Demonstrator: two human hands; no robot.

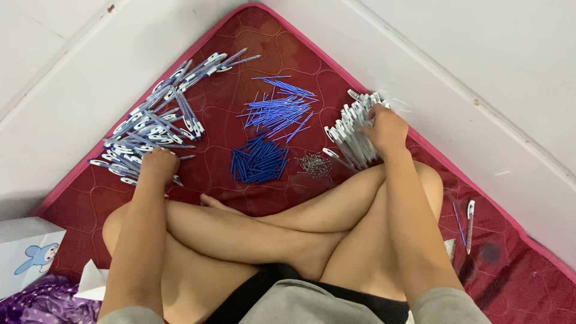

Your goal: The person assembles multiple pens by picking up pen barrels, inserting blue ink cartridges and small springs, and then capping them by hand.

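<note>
Sat cross-legged on red mat (pixel 252 36). Left hand (pixel 158 164), at 9 o'clock, curled over pen pile (pixel 157 117); grip unclear. Right hand (pixel 386 129), at 2 o'clock, clutched white barrels (pixel 351 133). Beyond knees at 12: springs (pixel 314 164), blue caps (pixel 260 161), then refills (pixel 279 110).

Soft even light, sharp focus

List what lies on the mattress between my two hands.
In the head view, between left hand and right hand: blue refills, blue pen tips and small metal springs.
</note>
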